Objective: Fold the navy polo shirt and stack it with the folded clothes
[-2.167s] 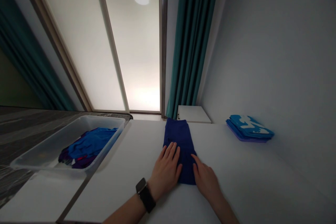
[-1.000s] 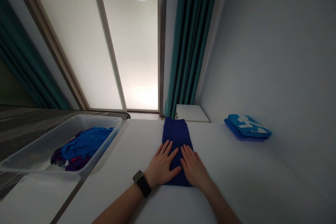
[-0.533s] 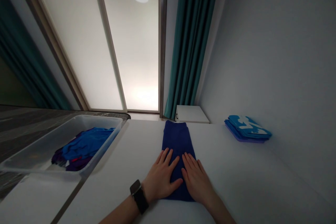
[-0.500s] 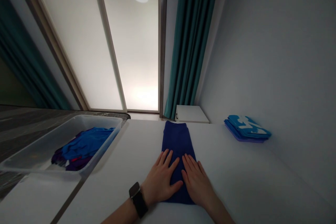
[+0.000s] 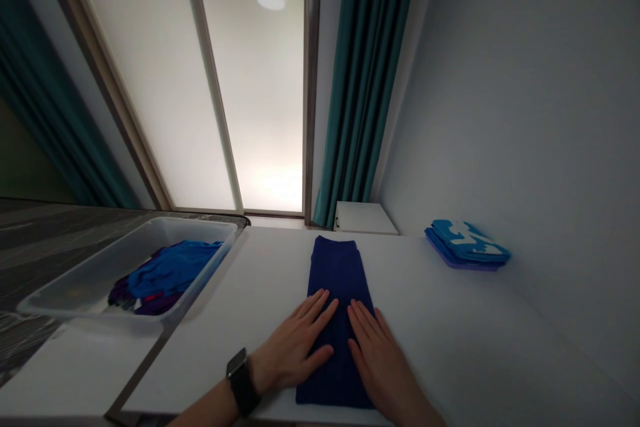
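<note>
A dark blue garment (image 5: 337,267), folded into a long narrow strip, lies flat on the white table (image 5: 255,273). Its wider end is toward me. My left hand (image 5: 295,340), with a black watch on the wrist, rests on the garment's left side, fingers stretched out. Across from it, my right hand (image 5: 380,353) lies flat along the right edge, fingers extended and thumb over the cloth. Neither hand grasps the fabric. What kind of garment it is, I cannot tell.
On the left, a clear plastic bin (image 5: 200,290) holds crumpled blue and purple clothes (image 5: 175,267). A stack of folded blue clothes (image 5: 467,243) sits at the right by the wall. A small white cabinet (image 5: 367,217) stands beyond the table's far edge.
My left hand has slid slightly left and is less over the cloth. The garment sits a little closer to me. The view has shifted slightly.
</note>
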A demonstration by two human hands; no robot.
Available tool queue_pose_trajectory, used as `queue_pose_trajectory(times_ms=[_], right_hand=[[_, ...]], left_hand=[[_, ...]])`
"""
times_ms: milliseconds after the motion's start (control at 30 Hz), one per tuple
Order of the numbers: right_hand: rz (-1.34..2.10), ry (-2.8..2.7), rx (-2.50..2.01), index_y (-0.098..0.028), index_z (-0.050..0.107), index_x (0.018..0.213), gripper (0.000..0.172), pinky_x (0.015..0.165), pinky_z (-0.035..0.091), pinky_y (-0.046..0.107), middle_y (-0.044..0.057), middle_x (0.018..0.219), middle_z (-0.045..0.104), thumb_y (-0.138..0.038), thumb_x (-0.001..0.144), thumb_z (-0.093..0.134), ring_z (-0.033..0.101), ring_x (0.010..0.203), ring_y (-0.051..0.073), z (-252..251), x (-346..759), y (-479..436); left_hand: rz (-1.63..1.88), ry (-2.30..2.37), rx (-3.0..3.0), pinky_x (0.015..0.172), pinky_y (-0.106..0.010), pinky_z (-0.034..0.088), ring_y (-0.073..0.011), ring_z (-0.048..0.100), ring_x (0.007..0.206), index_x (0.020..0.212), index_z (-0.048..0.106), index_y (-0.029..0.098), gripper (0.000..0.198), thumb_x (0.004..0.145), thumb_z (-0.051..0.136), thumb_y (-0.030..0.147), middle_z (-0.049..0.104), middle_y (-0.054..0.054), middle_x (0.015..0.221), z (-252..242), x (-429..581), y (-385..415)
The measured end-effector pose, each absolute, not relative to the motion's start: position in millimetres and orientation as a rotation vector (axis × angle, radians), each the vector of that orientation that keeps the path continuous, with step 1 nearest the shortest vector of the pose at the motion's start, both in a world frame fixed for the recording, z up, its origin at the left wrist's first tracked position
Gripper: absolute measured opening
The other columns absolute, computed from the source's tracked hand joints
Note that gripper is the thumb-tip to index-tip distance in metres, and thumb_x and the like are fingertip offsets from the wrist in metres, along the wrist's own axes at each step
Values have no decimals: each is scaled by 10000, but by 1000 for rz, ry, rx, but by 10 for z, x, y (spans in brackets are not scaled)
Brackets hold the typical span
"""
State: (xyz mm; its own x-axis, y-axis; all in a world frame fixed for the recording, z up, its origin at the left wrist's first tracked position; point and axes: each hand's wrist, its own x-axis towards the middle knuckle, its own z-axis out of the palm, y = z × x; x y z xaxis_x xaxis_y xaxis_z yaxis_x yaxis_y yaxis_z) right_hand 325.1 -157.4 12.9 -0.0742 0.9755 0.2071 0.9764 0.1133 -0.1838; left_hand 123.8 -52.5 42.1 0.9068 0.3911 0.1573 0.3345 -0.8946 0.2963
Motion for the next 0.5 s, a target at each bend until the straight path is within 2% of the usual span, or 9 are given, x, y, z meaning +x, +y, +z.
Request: queue_pose_trajectory(times_ms=[100,200,300,500], right_hand=[[-138,-2316,-1604,-161,333,1487,538,1161,291,409,80,1522,355,-251,960,397,337,1399,217,168,3191,-1683],[-248,-2497,-1342,-136,364,1471,594,1144,309,374,106,1478,430,-378,942,486,389,1366,232,71,3093,-1748],[-335,-2565,-1244,-89,396,1445,708,1109,345,371,151,1429,484,-535,907,513,451,1315,263,-76,3046,-1738],[-301,-2605,-1230,-95,407,1427,732,1084,366,338,148,1426,496,-562,881,544,477,1293,248,-32,3072,-1700]], left_hand=[[322,393,2864,1198,-432,163,-226,155,1465,1546,93,261,632,993,386,352,152,-37,1599,495,1095,-299],[266,300,2887,1199,-403,163,-188,198,1454,1540,135,283,585,999,356,302,215,-10,1583,503,1016,-106],[239,232,2877,1194,-375,191,-175,236,1440,1535,160,292,607,974,388,284,261,1,1567,459,1005,1],[160,220,2862,1199,-421,154,-197,217,1447,1539,151,260,701,900,435,224,219,-20,1579,435,1025,57]])
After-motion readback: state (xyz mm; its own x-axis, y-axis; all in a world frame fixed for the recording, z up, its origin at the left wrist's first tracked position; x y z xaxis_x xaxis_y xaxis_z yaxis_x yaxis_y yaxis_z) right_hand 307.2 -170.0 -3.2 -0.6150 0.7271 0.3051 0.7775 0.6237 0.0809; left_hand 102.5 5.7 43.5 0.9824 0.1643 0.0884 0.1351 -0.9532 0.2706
